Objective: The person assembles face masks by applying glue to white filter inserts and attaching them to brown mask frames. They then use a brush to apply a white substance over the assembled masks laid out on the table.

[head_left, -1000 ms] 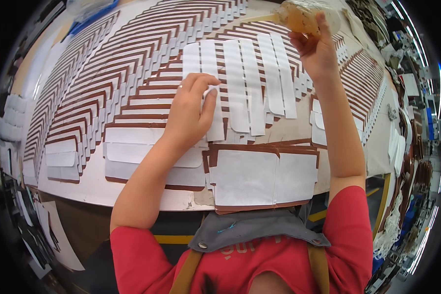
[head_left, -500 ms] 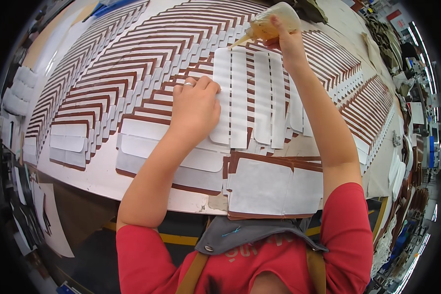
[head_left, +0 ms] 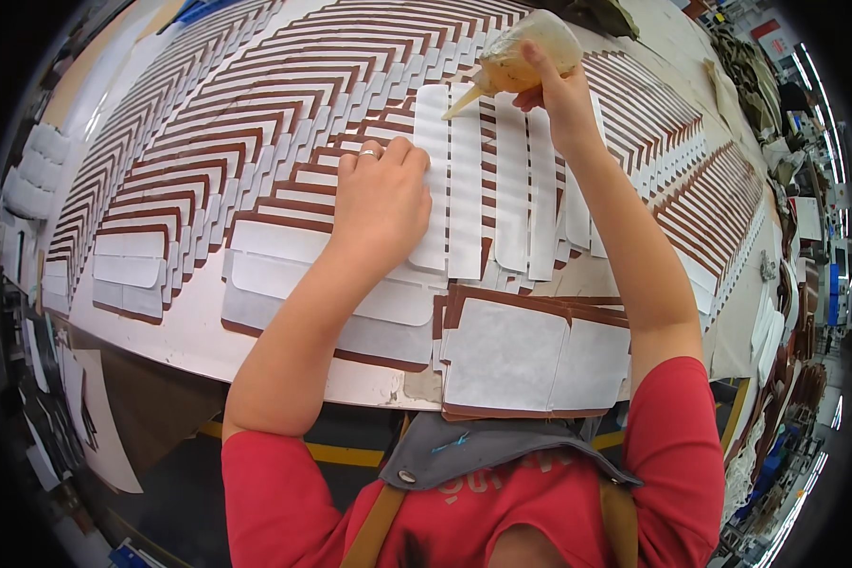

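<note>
My right hand [head_left: 560, 99] is wrapped round a clear squeeze bottle [head_left: 528, 59] of amber liquid, tilted with its long nozzle pointing down and left. The nozzle tip is at the dashed dark line near the far end of a white panel [head_left: 432, 189]. At that panel's left edge is my left hand [head_left: 385, 194], its fingers bent and closed at the edge, fingertips hidden; a ring is on one finger. A second white panel [head_left: 512, 208] with a similar dashed line lies just to the right. Both panels rest over overlapping brown-edged pieces.
Long overlapping rows of brown-edged white pieces [head_left: 284, 114] cover the table's left and far parts, with more rows [head_left: 705, 213] at the right. A stack of brown-edged white panels [head_left: 506, 358] lies at the near edge. Dark green cloth [head_left: 601, 14] lies at the far side.
The bottle in my right hand has moved nearer, its nozzle tip passing a short way down the panel's dashed line. My left hand stays by the panel's left edge.
</note>
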`<state>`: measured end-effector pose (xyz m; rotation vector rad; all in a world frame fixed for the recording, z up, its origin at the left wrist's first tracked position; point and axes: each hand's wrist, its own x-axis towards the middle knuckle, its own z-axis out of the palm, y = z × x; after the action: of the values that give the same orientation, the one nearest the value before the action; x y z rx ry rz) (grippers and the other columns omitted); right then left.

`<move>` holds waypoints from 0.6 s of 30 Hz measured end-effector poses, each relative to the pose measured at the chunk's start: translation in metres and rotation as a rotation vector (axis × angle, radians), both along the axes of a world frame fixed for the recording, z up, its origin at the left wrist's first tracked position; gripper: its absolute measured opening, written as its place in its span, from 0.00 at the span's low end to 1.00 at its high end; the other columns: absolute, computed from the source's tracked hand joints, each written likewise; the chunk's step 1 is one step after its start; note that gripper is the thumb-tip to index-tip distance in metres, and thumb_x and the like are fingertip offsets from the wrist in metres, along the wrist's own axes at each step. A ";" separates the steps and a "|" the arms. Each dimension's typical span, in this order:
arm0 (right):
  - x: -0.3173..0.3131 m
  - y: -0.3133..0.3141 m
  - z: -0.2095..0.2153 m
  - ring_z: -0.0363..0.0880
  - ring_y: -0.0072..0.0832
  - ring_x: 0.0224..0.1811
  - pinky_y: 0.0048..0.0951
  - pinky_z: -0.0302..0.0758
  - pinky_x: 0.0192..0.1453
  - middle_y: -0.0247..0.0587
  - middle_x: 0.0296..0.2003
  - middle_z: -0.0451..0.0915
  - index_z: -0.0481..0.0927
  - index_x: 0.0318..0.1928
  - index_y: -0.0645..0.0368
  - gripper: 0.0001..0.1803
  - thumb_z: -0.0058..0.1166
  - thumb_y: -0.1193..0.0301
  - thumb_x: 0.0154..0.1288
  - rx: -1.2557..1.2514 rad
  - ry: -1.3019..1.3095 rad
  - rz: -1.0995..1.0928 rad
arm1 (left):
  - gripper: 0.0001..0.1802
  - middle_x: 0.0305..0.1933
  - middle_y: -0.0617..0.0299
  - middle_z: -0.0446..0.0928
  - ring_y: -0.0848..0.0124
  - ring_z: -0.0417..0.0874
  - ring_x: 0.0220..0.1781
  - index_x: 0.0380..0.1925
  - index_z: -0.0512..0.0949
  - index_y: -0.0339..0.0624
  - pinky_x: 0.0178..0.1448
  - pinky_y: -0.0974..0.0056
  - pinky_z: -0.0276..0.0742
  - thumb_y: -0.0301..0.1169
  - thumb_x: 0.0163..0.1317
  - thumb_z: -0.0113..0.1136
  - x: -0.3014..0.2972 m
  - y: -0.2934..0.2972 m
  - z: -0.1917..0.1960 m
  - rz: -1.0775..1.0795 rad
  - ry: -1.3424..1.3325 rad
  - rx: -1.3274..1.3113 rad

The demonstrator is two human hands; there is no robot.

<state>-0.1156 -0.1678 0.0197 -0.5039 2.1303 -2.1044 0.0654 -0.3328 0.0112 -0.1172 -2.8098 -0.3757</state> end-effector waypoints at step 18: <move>0.091 0.024 0.004 0.75 0.22 0.28 0.21 0.72 0.23 0.40 0.36 0.75 0.66 0.50 0.64 0.32 0.59 0.51 0.57 0.004 -0.172 0.082 | 0.09 0.40 0.61 0.73 0.59 0.73 0.44 0.37 0.74 0.43 0.49 0.56 0.63 0.27 0.54 0.55 0.000 -0.001 -0.001 -0.004 -0.044 -0.006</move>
<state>-0.0250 -0.1435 0.0239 -0.3870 1.9847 -2.0205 0.0649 -0.3336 0.0103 -0.1178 -2.8544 -0.3758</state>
